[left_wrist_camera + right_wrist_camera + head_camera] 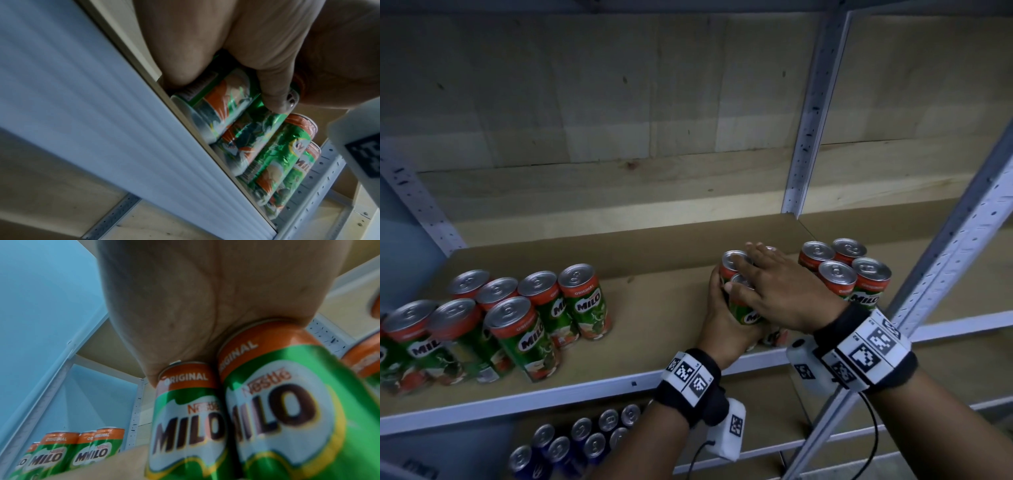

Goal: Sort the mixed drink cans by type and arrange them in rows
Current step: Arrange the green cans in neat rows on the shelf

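Green and orange Milo cans stand on a brown shelf. A small cluster of Milo cans sits near the shelf's front edge, right of centre. My left hand curls around the cluster's left side; in the left wrist view its fingers wrap the nearest can. My right hand lies flat across the cluster's tops with fingers straight. In the right wrist view the palm rests on two Milo cans. Part of the cluster is hidden under both hands.
Several Milo cans stand grouped at the shelf's left. A block of Milo cans stands just right of my hands. A grey slotted upright crosses the right foreground. Blue cans fill the shelf below.
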